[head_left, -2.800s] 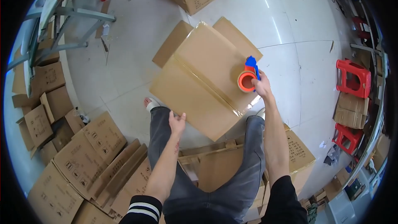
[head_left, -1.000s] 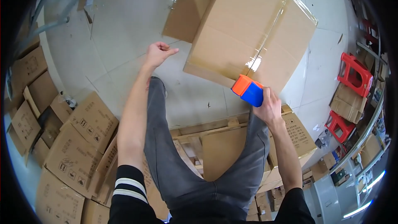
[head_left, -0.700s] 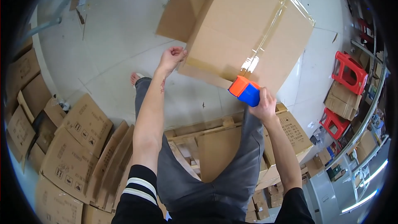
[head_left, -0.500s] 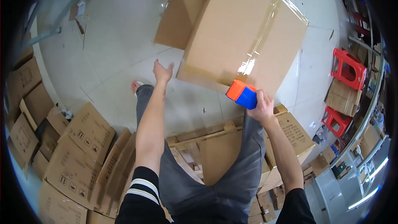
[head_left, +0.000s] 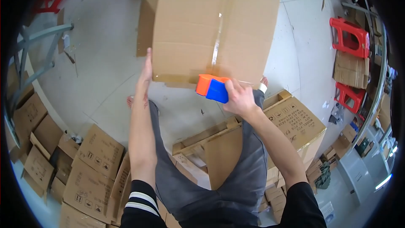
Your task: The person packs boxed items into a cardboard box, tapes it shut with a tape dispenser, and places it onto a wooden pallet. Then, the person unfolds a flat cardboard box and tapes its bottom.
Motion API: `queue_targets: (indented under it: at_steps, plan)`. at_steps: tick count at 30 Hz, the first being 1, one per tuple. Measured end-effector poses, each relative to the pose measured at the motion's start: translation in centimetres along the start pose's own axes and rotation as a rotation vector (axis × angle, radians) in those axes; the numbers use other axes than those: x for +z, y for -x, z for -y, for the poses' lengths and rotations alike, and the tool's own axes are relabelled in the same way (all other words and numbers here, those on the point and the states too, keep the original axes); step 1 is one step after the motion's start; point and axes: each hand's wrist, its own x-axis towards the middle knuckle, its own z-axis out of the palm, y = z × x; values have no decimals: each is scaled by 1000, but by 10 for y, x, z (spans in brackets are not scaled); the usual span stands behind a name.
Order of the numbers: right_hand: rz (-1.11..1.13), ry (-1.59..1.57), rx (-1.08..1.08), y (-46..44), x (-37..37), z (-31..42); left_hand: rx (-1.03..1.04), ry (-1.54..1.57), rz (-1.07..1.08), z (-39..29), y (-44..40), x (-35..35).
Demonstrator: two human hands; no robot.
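A large cardboard box (head_left: 190, 29) stands on the floor in front of me, with a strip of shiny tape (head_left: 218, 38) down the seam of its top. My left hand (head_left: 146, 69) lies along the box's left side near its front corner, fingers stretched out and pointing away from me. An orange and blue tape dispenser (head_left: 217, 90) is gripped in my right hand (head_left: 241, 97). It sits at the box's near edge, by the close end of the tape strip. Whether the dispenser touches the box, I cannot tell.
Flattened and stacked cartons (head_left: 90, 173) lean at the lower left. A printed carton (head_left: 295, 120) stands by my right leg, near a wooden pallet (head_left: 206, 137). Red stools (head_left: 350, 38) and shelving line the right side. A metal frame (head_left: 38, 38) stands at the left.
The box now sits squarer to me and further left in view. My left hand has gone from open air to its left side. The dispenser has shifted left along the near edge.
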Motion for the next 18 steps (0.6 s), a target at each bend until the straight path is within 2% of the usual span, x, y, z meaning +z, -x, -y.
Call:
queue_targets:
  at_steps: [5,8,12,15,18]
  plan:
    - [26,-36,13,-7,-7,-8,89,-518,-335,-40,20,19]
    - [37,-35,-19,-10,-3,-5,109,-819,-651,-37,21,51]
    - [104,-7,-16,9,-27,-28,205,-806,-638,-31,13,37]
    - [84,-50,-29,64,-57,-109,230,-850,-638,-25,13,48]
    - [143,46,32,120,-85,-179,243,-845,-663,-26,12,49]
